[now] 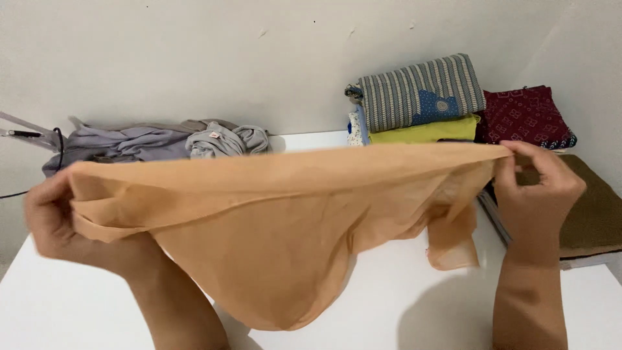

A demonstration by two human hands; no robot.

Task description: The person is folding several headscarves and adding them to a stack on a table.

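Observation:
I hold a thin peach-orange cloth point(272, 214) stretched wide above a white table point(389, 304). My left hand point(55, 214) grips its left end, fingers closed over the folded edge. My right hand point(538, 188) pinches the right end between thumb and fingers. The top edge runs taut between both hands. The cloth's middle sags down to a point near the table's front, and a loose corner hangs below my right hand.
A heap of grey garments point(162, 142) lies at the back left against the wall. At the back right is a stack of folded clothes: striped grey point(421, 91), yellow point(421, 133), dark red patterned point(525, 116). A brown folded cloth point(596, 214) lies at the right edge.

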